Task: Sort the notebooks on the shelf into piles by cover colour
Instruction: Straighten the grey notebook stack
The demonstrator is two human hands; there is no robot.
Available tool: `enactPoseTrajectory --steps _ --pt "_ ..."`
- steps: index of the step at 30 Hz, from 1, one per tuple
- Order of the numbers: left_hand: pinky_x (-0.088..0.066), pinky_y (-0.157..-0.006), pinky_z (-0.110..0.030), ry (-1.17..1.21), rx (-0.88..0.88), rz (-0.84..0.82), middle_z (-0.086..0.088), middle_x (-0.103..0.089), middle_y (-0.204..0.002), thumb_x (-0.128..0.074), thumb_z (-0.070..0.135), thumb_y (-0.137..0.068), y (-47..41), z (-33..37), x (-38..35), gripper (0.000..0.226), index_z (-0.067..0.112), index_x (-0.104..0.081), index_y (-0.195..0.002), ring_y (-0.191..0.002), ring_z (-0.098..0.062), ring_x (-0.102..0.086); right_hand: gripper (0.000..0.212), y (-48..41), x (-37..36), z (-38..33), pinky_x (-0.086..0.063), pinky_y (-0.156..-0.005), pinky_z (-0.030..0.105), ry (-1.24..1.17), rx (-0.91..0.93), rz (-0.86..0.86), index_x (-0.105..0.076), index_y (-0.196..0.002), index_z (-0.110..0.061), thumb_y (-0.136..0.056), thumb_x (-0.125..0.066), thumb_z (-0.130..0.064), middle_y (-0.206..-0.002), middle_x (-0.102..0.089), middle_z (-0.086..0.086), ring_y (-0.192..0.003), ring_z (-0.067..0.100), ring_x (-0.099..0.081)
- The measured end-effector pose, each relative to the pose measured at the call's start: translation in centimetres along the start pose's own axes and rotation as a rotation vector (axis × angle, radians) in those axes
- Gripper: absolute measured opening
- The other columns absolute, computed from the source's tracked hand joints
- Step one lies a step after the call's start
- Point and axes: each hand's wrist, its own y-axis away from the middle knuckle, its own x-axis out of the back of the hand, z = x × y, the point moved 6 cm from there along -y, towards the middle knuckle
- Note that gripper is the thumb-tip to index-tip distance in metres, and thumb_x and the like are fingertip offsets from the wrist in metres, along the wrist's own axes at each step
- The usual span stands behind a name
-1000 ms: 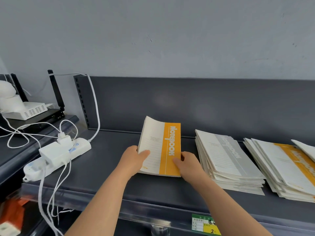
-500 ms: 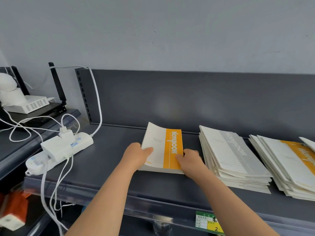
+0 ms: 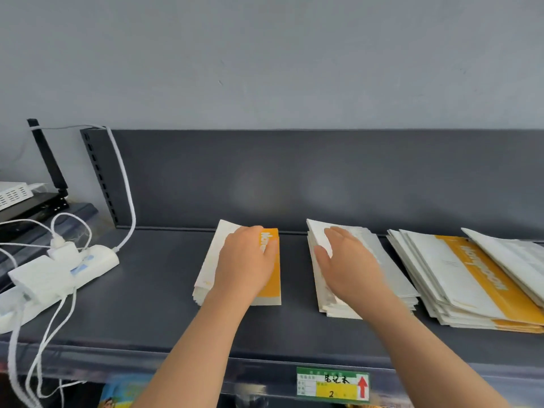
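A small pile of orange-and-white notebooks (image 3: 272, 278) lies flat on the dark grey shelf (image 3: 153, 290). My left hand (image 3: 245, 263) rests palm down on it with straight fingers. To its right is a pile of grey-and-white notebooks (image 3: 394, 275); my right hand (image 3: 347, 260) lies flat on top of it, fingers extended. Further right sits a taller, fanned pile (image 3: 471, 281) with an orange-striped cover on top and a grey-and-white one overlapping its far right.
A white power strip (image 3: 59, 269) with plugs and white cables lies at the shelf's left end, beside a black router with an antenna (image 3: 47, 160). A green and yellow price label (image 3: 332, 384) is on the shelf's front edge. The shelf back panel stands behind the piles.
The orange pile, held raised at its edges by both hands, now lies flat. My left hand moved onto its top; my right hand left it and moved right onto the grey pile.
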Motion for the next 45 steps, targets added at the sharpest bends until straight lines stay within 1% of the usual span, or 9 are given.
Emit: enactPoseTrajectory --steps 4,8,14,21,23,28,32,38,45 --pt "-0.044 -0.088 -0.036 0.019 -0.035 -0.104 -0.014 -0.060 -0.118 -0.048 0.038 -0.095 -0.1 3.6 -3.9 0.043 0.002 -0.056 -0.117 -0.110 -0.028 -0.054 0.026 -0.2 2.3 5.9 -0.038 -0.075 0.028 0.036 -0.120 -0.006 -0.053 -0.107 -0.010 -0.097 -0.039 -0.029 -0.110 -0.054 -0.001 -0.099 0.020 -0.052" --pt "-0.044 -0.082 -0.030 0.005 0.027 -0.253 -0.008 -0.058 -0.125 -0.048 0.044 -0.095 -0.1 6.3 -7.3 0.048 0.006 -0.053 -0.124 -0.107 -0.022 -0.056 0.023 0.1 2.0 10.6 -0.040 -0.071 0.032 0.046 -0.249 -0.126 -0.052 -0.096 -0.009 -0.095 -0.040 -0.029 -0.105 -0.057 0.005 -0.087 0.023 -0.052" --pt "-0.036 -0.053 -0.024 0.162 0.269 -0.446 0.000 -0.060 -0.086 -0.052 0.049 -0.091 -0.8 7.3 -10.5 0.052 0.004 -0.059 -0.117 -0.072 -0.013 -0.051 0.023 1.0 0.3 12.6 -0.028 -0.050 0.021 -0.134 -0.334 -0.325 -0.047 -0.098 -0.010 -0.095 -0.041 -0.032 -0.089 -0.052 0.001 -0.074 0.016 -0.048" --pt "-0.044 -0.058 -0.027 0.561 0.545 -0.494 -0.002 -0.065 -0.095 -0.074 0.038 -0.079 -1.4 6.6 -11.8 0.053 0.003 -0.060 -0.116 -0.072 -0.013 -0.059 0.014 1.2 0.4 13.1 -0.034 -0.052 0.019 -0.289 -0.304 -0.316 -0.046 -0.093 -0.013 -0.094 -0.044 -0.026 -0.086 -0.053 -0.001 -0.070 0.008 -0.049" --pt "-0.053 -0.073 -0.034 0.605 0.566 -0.515 -0.005 -0.070 -0.099 -0.077 0.037 -0.076 -1.3 6.4 -12.5 0.050 0.005 -0.064 -0.113 -0.083 -0.020 -0.066 0.012 1.3 0.5 13.2 -0.034 -0.051 0.019 -0.324 -0.315 -0.315 -0.047 -0.092 -0.013 -0.094 -0.044 -0.025 -0.085 -0.053 -0.002 -0.068 0.007 -0.048" --pt "-0.056 -0.073 -0.034 0.744 0.500 -0.525 -0.004 -0.074 -0.096 -0.074 0.026 -0.082 -0.3 6.5 -12.8 0.036 0.008 -0.065 -0.111 -0.085 -0.021 -0.071 0.016 1.6 0.6 13.6 -0.044 -0.062 0.019 -0.532 -0.403 -0.307 -0.045 -0.107 -0.021 -0.092 -0.048 -0.027 -0.096 -0.054 -0.007 -0.077 0.003 -0.052" --pt "-0.056 -0.081 -0.037 0.974 0.349 -0.436 0.001 -0.074 -0.102 -0.070 0.020 -0.085 0.4 7.4 -11.0 0.030 0.019 -0.064 -0.114 -0.093 -0.019 -0.070 0.041 0.4 1.5 13.9 -0.051 -0.088 0.038 -0.864 -0.516 -0.261 -0.044 -0.119 -0.025 -0.084 -0.059 -0.040 -0.109 -0.060 -0.010 -0.097 0.013 -0.061" --pt "-0.049 -0.080 -0.020 0.958 0.075 -0.257 0.016 -0.067 -0.110 -0.073 0.019 -0.082 -0.1 8.6 -7.7 0.045 0.032 -0.051 -0.120 -0.101 -0.001 -0.063 0.051 -1.6 4.9 12.3 -0.050 -0.091 0.034 -1.071 -0.227 -0.151 -0.038 -0.129 -0.035 -0.088 -0.063 -0.019 -0.117 -0.060 -0.014 -0.107 0.007 -0.059" --pt "-0.051 -0.090 -0.036 0.994 -0.031 -0.258 0.007 -0.064 -0.120 -0.081 0.056 -0.057 -1.0 9.5 -6.6 0.087 0.027 -0.046 -0.131 -0.111 -0.013 -0.062 0.035 -1.2 5.2 11.8 -0.052 -0.087 0.038 -1.219 -0.212 -0.091 -0.053 -0.119 -0.019 -0.084 -0.052 -0.012 -0.113 -0.065 0.000 -0.106 0.020 -0.063"
